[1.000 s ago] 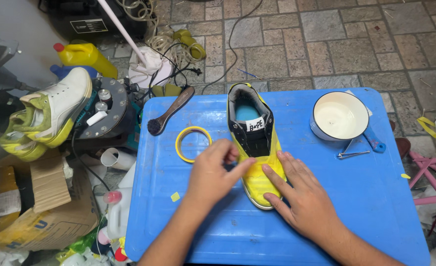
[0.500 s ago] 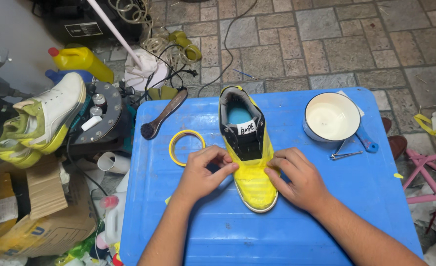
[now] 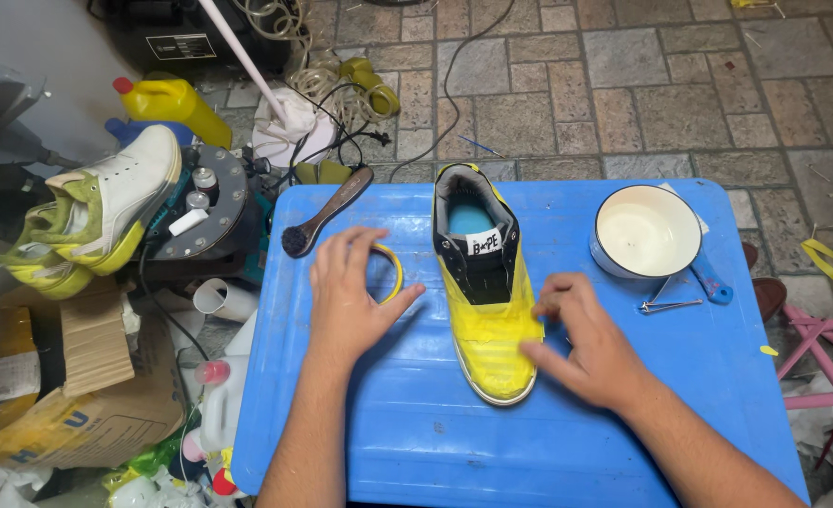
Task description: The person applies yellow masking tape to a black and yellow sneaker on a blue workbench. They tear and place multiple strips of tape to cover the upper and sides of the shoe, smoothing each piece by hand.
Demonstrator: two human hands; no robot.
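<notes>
Shoe [image 3: 485, 282] sat upright near the middle of the blue table [image 3: 416, 442], toe toward the person, its front half wrapped in yellow tape; everything below placed relative to it.

Left hand [image 3: 349, 296] lay just left of the shoe, flat and spread over the yellow tape roll [image 3: 390, 273], fingers loose, resting on the roll rather than gripping it. Right hand [image 3: 581, 339] was at the shoe's right side by the toe, fingertips [image 3: 532, 350] touching the taped edge, pressing it, nothing clenched or held.

Left and beyond the shoe: a dark brush [image 3: 324, 211] on the table's far corner. Right of the shoe: a white bowl [image 3: 645, 231], with small metal clippers [image 3: 666, 305] just near it.

Risks, as judgement: only fingertips steadied the shoe, so a sideways push could slide or tip it. Uneven pressing could crease or lift the tape at the sole line. Roll under an open palm could skid away. A wide right elbow move could knock the bowl, which sat near the table's far edge.
</notes>
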